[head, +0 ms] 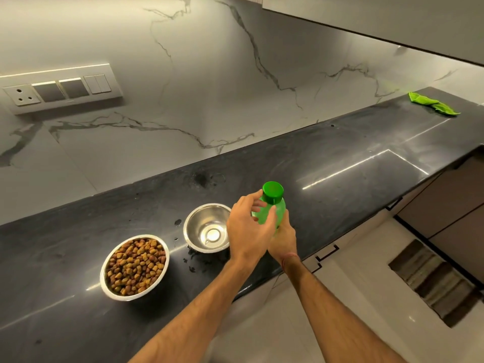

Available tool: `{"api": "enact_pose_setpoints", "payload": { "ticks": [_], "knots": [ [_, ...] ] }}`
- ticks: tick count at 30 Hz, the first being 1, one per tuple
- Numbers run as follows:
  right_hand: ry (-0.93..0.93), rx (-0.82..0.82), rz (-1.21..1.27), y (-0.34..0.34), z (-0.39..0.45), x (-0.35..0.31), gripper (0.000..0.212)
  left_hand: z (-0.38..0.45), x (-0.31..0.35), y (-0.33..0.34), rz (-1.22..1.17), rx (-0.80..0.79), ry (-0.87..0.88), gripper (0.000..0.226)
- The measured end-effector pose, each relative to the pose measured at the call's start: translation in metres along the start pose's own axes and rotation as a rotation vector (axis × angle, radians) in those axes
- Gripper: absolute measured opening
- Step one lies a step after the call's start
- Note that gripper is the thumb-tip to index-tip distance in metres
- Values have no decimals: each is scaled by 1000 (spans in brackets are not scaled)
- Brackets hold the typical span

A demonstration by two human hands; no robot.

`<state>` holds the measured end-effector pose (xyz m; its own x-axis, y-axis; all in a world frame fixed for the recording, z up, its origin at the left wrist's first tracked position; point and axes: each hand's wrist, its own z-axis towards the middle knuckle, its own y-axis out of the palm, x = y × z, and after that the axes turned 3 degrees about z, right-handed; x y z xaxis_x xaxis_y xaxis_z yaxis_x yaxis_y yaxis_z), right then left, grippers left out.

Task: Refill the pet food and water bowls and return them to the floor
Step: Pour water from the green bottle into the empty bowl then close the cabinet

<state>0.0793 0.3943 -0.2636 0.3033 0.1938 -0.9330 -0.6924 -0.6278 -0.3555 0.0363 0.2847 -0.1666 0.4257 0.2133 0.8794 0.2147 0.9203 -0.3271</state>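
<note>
Two steel bowls sit on the dark stone surface (340, 163) in front of me. My food bowl (134, 267), nearer my left, is filled with brown kibble (136, 265). My water bowl (207, 227) stands just beside it to the right, apart from it; its shiny bottom shows, and I cannot tell whether any water is in it. Small wet spots lie on the surface between and around the two bowls.

I hold a green plastic bottle (272, 210) upright just right of the water bowl, above the front edge of the surface. Its green cap (273, 192) is on. My right hand (284, 237) grips the lower body of the bottle, fingers wrapped round it. My left hand (248, 226) is curled at the bottle's shoulder just under the cap, fingertips touching the plastic.

A crumpled green cloth (432, 104) lies well apart at the far right end of the surface. A switch panel (60, 87) is set in the marble wall to the left. A striped mat (434, 281) lies on the pale floor below.
</note>
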Motion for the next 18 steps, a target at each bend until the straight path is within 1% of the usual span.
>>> {"api": "enact_pose_setpoints", "payload": {
  "ticks": [2,3,5,7,8,10,12,14,16,18],
  "knots": [
    [4,-21,14,-2,1,-1,73,9,-2,1,-8,-26,-5,39],
    [5,-39,20,-4,2,-1,79,16,-2,0,-12,-45,-14,44],
    [7,-72,35,-6,3,0,90,31,2,-1,-13,-102,-39,66],
    [21,-75,34,-6,5,2,97,45,5,-1,-18,-208,-63,90],
    [27,-74,28,-6,5,2,99,50,7,0,-19,-276,-60,93],
    [36,-78,16,-4,5,0,101,55,7,5,-14,-387,-26,82],
    [31,-84,-5,-4,3,-1,102,48,5,7,-28,-408,-36,75],
    [6,-78,-31,-4,2,-2,91,32,3,3,-74,-358,-65,77],
    [-4,-57,-42,-5,3,-2,81,17,-2,-3,-138,-279,-55,74],
    [3,-63,-11,-4,4,0,84,10,-6,-8,-144,-196,-4,62]
  ]
}}
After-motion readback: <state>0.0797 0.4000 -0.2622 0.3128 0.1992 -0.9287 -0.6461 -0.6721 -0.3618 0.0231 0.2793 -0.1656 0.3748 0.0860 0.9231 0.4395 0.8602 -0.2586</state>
